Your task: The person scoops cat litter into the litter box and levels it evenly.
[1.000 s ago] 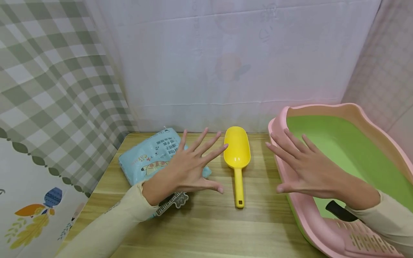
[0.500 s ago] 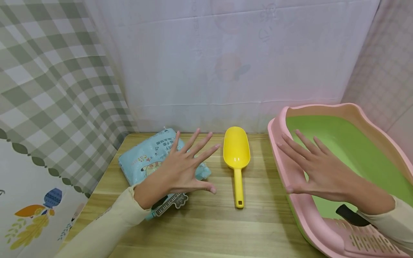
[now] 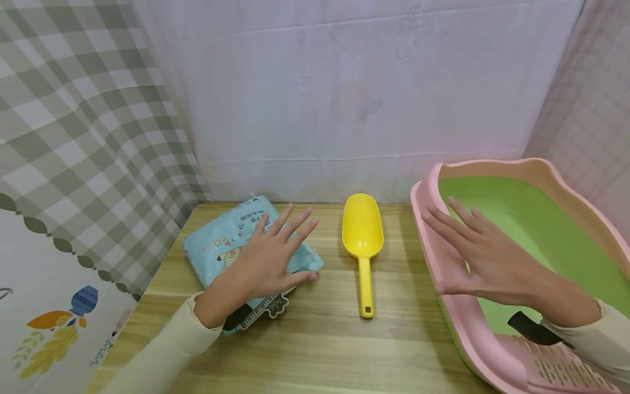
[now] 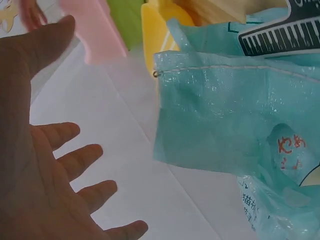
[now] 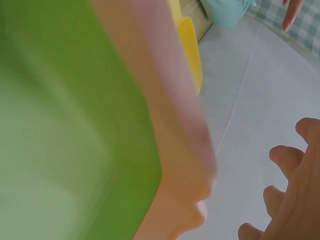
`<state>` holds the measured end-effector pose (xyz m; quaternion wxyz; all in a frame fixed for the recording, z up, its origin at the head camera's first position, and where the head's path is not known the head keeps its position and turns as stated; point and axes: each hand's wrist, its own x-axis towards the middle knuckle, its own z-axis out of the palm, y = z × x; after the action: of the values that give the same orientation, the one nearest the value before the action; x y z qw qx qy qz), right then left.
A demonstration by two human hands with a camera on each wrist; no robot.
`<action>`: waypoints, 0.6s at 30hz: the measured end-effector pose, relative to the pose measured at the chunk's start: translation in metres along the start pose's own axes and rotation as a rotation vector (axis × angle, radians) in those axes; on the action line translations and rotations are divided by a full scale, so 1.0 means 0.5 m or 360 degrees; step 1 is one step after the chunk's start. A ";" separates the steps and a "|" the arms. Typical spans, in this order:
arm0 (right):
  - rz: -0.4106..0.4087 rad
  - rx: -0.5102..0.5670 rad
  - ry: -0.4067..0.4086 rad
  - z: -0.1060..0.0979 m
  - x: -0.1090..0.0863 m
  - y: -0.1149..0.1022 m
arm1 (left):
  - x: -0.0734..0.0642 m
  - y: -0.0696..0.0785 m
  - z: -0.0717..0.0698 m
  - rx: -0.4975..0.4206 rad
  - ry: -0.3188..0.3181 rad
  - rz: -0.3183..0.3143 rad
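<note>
My left hand (image 3: 266, 265) hovers over a light-blue plastic bag (image 3: 209, 249), its fingers spread and holding nothing. In the left wrist view the clear teal end of the bag (image 4: 210, 115) lies beside the palm, apart from the fingers. A dark piece with comb-like white stripes (image 3: 268, 307) shows at the bag's near end. To the right, my right hand (image 3: 484, 262) is spread above the left rim of a pink and green litter tray (image 3: 426, 200). Whether it touches the rim cannot be told. Between the hands a yellow scoop (image 3: 362, 227) lies on the table, handle toward me.
The wooden table (image 3: 339, 350) ends at a white cloth backdrop (image 3: 315, 98). A checked green cloth (image 3: 88, 109) hangs at the left. Slots pierce the tray's near pink step (image 3: 563, 364). A black strap (image 3: 534, 328) sits at my right wrist.
My left hand has moved left and slightly down, further over the bag. The right hand has shifted right over the tray. The bag, scoop and tray have not moved.
</note>
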<state>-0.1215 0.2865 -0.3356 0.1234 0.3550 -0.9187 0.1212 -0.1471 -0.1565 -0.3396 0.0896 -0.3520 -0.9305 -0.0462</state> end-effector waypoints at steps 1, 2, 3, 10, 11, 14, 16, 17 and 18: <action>-0.0025 0.0002 0.0005 0.001 0.006 -0.002 | -0.005 0.000 0.000 -0.0033 0.0020 -0.0015; -0.0052 0.0014 0.0015 0.003 0.013 -0.005 | -0.011 -0.001 0.000 -0.0062 0.0049 -0.0025; -0.0084 0.0027 0.0026 0.005 0.020 -0.008 | -0.018 -0.001 0.000 -0.0081 0.0070 -0.0039; -0.0221 0.0040 0.0021 0.022 0.071 -0.043 | -0.072 0.000 0.012 -0.0136 0.0264 -0.0088; -0.0210 0.0048 -0.0002 0.024 0.077 -0.051 | -0.081 0.000 0.015 -0.0135 0.0297 -0.0095; -0.0196 0.0085 -0.0064 0.031 0.100 -0.074 | -0.109 -0.002 0.024 -0.0129 0.0406 -0.0100; -0.0219 0.0094 -0.0085 0.038 0.117 -0.091 | -0.128 -0.002 0.031 -0.0119 0.0465 -0.0088; -0.0239 0.0093 -0.0092 0.042 0.127 -0.099 | -0.137 -0.003 0.036 -0.0120 0.0488 -0.0078; -0.0258 0.0086 -0.0099 0.046 0.136 -0.109 | -0.146 -0.004 0.040 -0.0120 0.0508 -0.0067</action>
<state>-0.1365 0.1982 -0.3284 0.0944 0.4350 -0.8868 0.1245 -0.0972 -0.2022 -0.3737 0.2220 -0.3239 -0.9092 -0.1383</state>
